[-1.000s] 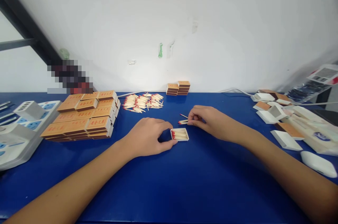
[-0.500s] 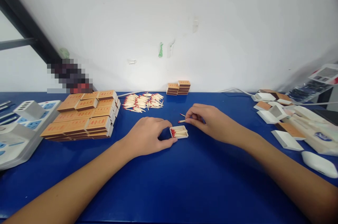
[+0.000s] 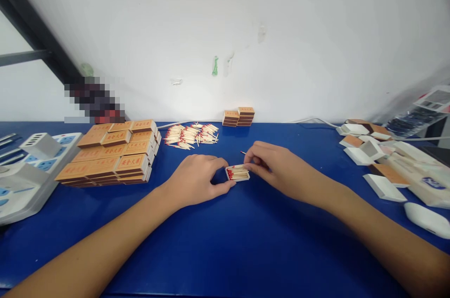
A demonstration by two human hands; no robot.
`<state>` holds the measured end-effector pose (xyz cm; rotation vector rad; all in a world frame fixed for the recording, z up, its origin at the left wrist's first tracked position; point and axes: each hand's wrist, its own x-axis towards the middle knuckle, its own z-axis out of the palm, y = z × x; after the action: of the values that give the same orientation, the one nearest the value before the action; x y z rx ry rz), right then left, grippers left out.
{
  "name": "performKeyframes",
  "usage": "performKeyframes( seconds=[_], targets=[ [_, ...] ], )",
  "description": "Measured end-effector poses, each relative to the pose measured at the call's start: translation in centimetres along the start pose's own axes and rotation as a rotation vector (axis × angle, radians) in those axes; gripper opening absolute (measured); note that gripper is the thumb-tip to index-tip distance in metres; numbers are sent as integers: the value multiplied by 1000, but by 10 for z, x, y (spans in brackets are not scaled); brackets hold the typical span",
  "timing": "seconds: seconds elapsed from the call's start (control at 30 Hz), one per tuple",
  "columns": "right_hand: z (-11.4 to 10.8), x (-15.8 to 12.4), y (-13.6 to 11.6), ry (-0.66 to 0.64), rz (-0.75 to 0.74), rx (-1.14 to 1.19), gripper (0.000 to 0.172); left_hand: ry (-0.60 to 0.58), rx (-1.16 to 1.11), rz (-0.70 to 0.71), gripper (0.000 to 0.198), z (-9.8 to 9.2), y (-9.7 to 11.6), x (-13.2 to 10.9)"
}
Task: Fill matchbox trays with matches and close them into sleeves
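My left hand pinches the left end of a small white matchbox tray between thumb and forefinger. Several red-headed matches lie side by side in this tray, their heads toward the left. Over the tray's right end, my right hand is closed in a pinch on a match, which lies along the tray's far edge. A second match tip pokes out beside the curled right fingers; whether they grip it or it lies on the table is unclear.
A loose heap of matches lies near the wall. Stacked matchboxes stand at left beside a power strip; smaller stacks stand against the wall. At right are scattered empty trays, a tissue pack and a white case.
My right hand has moved slightly left and nearer, bringing the match from beside the tray to over its far edge. My left hand keeps its hold on the tray.
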<state>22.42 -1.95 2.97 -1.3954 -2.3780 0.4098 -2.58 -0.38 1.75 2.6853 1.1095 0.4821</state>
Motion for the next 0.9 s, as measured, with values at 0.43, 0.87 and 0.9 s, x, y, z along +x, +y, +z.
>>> performKeyframes(
  seconds=[0.43, 0.87, 0.9],
  targets=[
    [17, 23, 35, 105, 227, -22, 19, -89, -41, 105, 30, -1, 11, -3],
    [30, 120, -10, 83, 448, -127, 30, -112, -60, 118, 27, 0, 13, -4],
    [31, 121, -11, 78, 445, -127, 32, -114, -61, 117, 27, 0, 13, -4]
  ],
)
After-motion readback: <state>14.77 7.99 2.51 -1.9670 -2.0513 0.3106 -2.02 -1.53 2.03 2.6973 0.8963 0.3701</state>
